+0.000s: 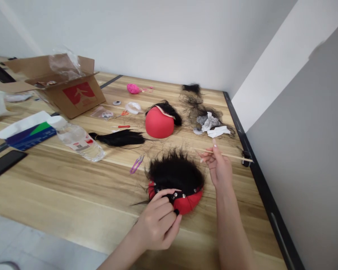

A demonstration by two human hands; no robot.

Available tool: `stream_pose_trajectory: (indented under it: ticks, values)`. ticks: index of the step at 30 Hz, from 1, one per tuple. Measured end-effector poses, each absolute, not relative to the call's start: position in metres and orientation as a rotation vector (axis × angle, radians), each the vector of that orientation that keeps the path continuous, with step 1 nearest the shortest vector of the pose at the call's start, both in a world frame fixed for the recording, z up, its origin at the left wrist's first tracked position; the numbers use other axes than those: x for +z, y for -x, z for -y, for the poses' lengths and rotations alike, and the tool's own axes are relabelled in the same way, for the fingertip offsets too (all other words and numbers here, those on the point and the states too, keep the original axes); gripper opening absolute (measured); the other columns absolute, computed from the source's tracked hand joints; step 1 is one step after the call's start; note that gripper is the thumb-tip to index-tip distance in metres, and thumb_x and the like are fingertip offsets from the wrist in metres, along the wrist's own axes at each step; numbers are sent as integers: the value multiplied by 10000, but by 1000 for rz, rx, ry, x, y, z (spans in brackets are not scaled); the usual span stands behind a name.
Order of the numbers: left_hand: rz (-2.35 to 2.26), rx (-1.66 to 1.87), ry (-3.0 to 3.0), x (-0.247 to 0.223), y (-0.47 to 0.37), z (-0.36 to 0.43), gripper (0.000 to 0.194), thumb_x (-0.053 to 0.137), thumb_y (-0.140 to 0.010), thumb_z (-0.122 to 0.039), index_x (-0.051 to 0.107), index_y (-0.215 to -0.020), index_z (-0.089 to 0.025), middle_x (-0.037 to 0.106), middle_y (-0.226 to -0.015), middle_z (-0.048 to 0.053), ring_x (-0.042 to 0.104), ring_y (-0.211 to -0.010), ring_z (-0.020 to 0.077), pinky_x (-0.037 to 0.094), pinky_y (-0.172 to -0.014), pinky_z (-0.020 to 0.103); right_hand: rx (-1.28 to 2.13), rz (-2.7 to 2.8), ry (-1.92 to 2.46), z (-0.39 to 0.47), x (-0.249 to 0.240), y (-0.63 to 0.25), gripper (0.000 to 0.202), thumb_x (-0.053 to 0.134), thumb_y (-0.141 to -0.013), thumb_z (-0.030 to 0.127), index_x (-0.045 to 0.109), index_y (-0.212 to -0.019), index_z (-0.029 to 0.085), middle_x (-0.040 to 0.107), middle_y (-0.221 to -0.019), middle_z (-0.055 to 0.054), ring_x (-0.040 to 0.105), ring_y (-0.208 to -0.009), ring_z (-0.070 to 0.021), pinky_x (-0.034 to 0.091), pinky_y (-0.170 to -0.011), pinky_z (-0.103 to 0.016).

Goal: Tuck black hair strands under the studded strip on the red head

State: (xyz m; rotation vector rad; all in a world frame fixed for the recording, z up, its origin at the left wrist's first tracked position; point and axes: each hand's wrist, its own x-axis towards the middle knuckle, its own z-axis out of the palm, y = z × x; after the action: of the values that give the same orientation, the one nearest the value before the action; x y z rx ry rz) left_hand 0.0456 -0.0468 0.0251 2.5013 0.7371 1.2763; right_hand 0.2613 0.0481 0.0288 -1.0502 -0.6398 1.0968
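A red dome form (187,203) with black hair (174,170) on its top lies near the table's front, and round pins dot the edge of the hair. My left hand (159,219) rests against the front of this form, its fingers curled; what they pinch, if anything, is too small to tell. Right of the form, my right hand (220,165) is raised and closed on a thin wooden stick (236,156), which points right. Purple snips (136,164) lie left of the hair.
Behind stands another red dome (159,123) with dark hair. A water bottle (79,140), a black hair bundle (119,138), an open cardboard box (70,93) and a phone (5,164) are at left. Loose hair and crumpled white material (211,122) lie back right, near the wall.
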Motion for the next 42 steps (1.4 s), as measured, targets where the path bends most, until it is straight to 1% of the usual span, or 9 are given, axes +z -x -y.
stream_pose_trajectory:
  ticks: [3, 6, 10, 13, 16, 20, 30, 37, 42]
  values:
    - [-734, 1281, -2517, 25, -46, 47, 229, 501, -785, -23, 484, -606, -165, 394, -573, -32, 344, -558, 102, 545, -894, 425, 1074, 799, 1080, -41, 39, -255, 266, 672, -789, 459, 666, -872, 206, 737, -796, -32, 711, -779, -190, 555, -831, -344]
    - [-738, 1274, -2531, 25, -46, 46, 231, 493, -795, -30, 489, -609, -168, 409, -569, -33, 366, -551, 103, 541, -886, 426, 1078, 1253, 1119, -30, 52, -243, 195, 609, -856, 403, 695, -887, 231, 731, -1026, -51, 651, -1068, -223, 454, -1010, -397]
    - [-754, 1278, -2550, 23, -47, 47, 212, 508, -792, -40, 507, -619, -162, 446, -579, -19, 406, -579, 110, 539, -873, 422, 1223, 1762, 1013, -23, 58, -228, 288, 774, -709, 285, 689, -984, 264, 635, -1259, -60, 543, -1224, -256, 355, -1085, -466]
    - [-755, 1259, -2557, 22, -47, 48, 198, 519, -783, -35, 516, -627, -156, 453, -585, -14, 409, -593, 110, 532, -883, 431, 1141, 1886, 1024, -24, 53, -222, 265, 784, -694, 269, 695, -943, 250, 651, -1229, -81, 555, -1197, -265, 350, -1067, -501]
    - [-748, 1241, -2558, 21, -47, 49, 210, 521, -778, -28, 495, -610, -152, 429, -579, -17, 382, -585, 105, 525, -896, 435, 1166, 1781, 1046, -26, 49, -219, 127, 767, -712, 286, 668, -759, 223, 699, -1129, -84, 603, -1128, -246, 393, -1035, -456]
    - [-731, 1232, -2555, 21, -46, 50, 206, 518, -772, -18, 491, -615, -149, 419, -580, -17, 361, -586, 103, 515, -920, 453, 1222, 1673, 1063, -27, 50, -218, 158, 720, -759, 282, 621, -661, 207, 719, -1053, -79, 637, -1070, -229, 428, -999, -418]
    - [-699, 1228, -2590, 19, -46, 50, 212, 521, -768, -11, 490, -606, -145, 426, -561, -18, 357, -583, 103, 512, -928, 469, 1189, 1555, 1096, -28, 45, -214, 167, 675, -788, 271, 578, -676, 194, 738, -973, -64, 678, -981, -212, 498, -886, -349]
    - [-758, 1339, -2623, 23, -34, 51, 140, 539, -773, -12, 538, -698, -131, 555, -662, 18, 460, -647, 122, 523, -885, 469, 788, 1607, 1422, -35, 32, -228, 231, 592, -846, 394, 668, -781, 186, 728, -768, -38, 678, -742, -226, 499, -718, -341]
    - [-941, 1366, -2553, 31, -16, 47, 136, 479, -821, -13, 533, -777, -131, 566, -774, 58, 541, -781, 163, 540, -832, 421, 684, 1554, 1442, -28, 52, -238, 318, 409, -953, 372, 666, -951, 185, 740, -905, -65, 686, -876, -234, 501, -802, -363]
